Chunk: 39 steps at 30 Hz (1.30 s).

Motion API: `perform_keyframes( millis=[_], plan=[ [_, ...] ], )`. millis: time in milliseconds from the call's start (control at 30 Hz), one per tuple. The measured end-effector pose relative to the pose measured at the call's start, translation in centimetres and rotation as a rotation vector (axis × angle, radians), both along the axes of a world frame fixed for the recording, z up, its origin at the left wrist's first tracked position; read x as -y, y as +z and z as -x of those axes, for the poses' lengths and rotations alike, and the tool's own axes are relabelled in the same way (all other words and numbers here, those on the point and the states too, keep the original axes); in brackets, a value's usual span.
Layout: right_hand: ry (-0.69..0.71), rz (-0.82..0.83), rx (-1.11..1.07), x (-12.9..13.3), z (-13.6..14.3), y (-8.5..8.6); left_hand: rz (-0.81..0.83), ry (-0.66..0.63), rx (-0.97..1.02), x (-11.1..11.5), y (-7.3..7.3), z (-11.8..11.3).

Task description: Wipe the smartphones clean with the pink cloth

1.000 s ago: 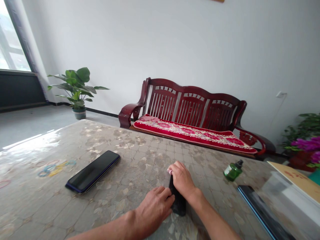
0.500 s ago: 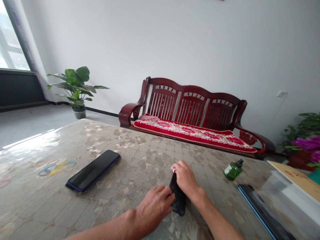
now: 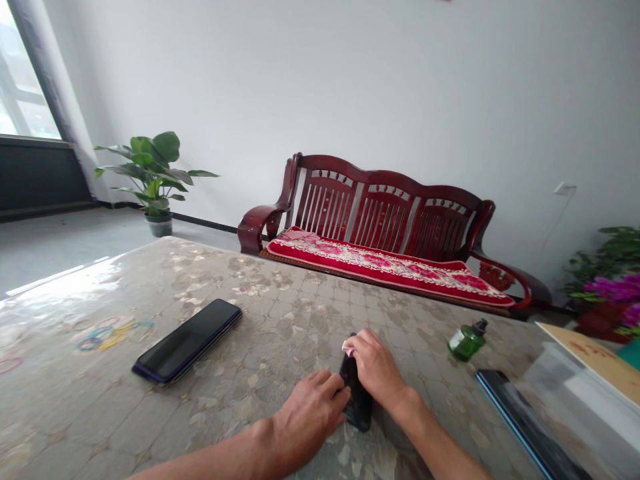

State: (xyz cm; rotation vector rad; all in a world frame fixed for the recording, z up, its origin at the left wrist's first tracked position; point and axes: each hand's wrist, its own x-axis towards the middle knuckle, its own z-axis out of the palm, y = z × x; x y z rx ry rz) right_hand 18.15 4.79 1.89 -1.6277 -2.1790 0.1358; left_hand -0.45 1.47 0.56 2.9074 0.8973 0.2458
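Observation:
A black phone lies on the patterned tablecloth in front of me, its surface smudged. Its left edge is gripped by my left hand, whose fingers are curled closed. My right hand is closed on a small pink cloth and presses it against the upper part of the phone. The fingers hide most of the cloth and some of the phone. To the left rests a larger dark phone with a blue rim, touched by neither hand.
A green spray bottle stands at the right, near another blue-edged phone and a clear plastic box. Coloured rubber bands lie on the left. Beyond the table is a red wooden bench.
My right hand has slid a little toward me along the phone with the cloth, baring the phone's far end. My left hand has stayed in place.

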Motion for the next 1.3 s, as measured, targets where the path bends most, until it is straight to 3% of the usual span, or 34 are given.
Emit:
perform_keyframes(
  millis=[233, 500, 700, 800, 1033, 1300],
  plan=[
    [-0.182, 0.001, 0.019, -1.4, -1.9, 0.5, 0.002, -0.012, 0.003, 0.1, 0.5, 0.1],
    [-0.012, 0.025, -0.058, 2.0, -1.5, -0.1, 0.017, 0.001, -0.007, 0.1, 0.3, 0.1],
    [-0.175, 0.01, -0.025, 0.0, -3.0, 0.2, 0.052, 0.0, 0.021, 0.1, 0.7, 0.3],
    [-0.2, 0.009, -0.045, 0.8, -2.4, -0.1, 0.065, 0.016, 0.022, 0.1, 0.9, 0.4],
    [-0.068, -0.008, -0.151, 5.5, 1.0, -0.7, 0.095, 0.051, 0.027, 0.3, 1.6, 0.5],
    [-0.033, 0.0, -0.403, 4.9, 1.0, -0.7, 0.175, 0.108, 0.167, 0.8, 1.5, 0.8]
  ],
)
